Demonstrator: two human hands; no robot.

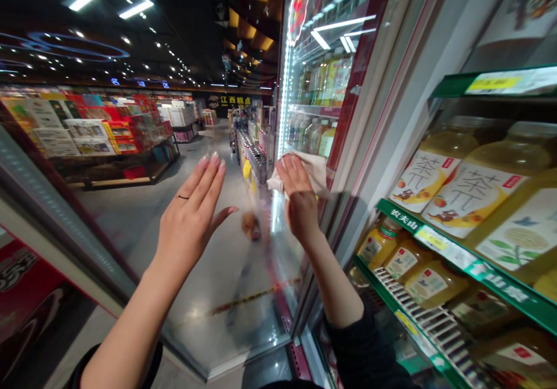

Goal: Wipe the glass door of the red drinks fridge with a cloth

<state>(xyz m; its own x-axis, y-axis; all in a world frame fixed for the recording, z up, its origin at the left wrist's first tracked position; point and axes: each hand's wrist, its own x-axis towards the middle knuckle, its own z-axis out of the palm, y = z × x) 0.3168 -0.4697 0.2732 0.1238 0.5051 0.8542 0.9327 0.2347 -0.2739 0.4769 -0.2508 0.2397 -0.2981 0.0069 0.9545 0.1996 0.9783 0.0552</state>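
Observation:
My left hand [188, 212] is stretched out flat, fingers together and thumb apart, on or close to the clear glass door [243, 261]; a thin dark ring circles one finger. It holds nothing. My right hand [301, 200] presses a white cloth [315, 168] against the glass near the door's hinge side, its fingers bent over it. Whether the cloth is fabric or paper I cannot tell. The door stands swung out from a drinks cooler, and the shop aisle shows through its pane.
At right, cooler shelves with green edge strips [404, 218] hold several large tea bottles [483, 186] and smaller juice bottles [430, 284] close to my right arm. A light-coloured door frame [374, 122] rises beside them. Boxed goods [87, 128] stand across the aisle.

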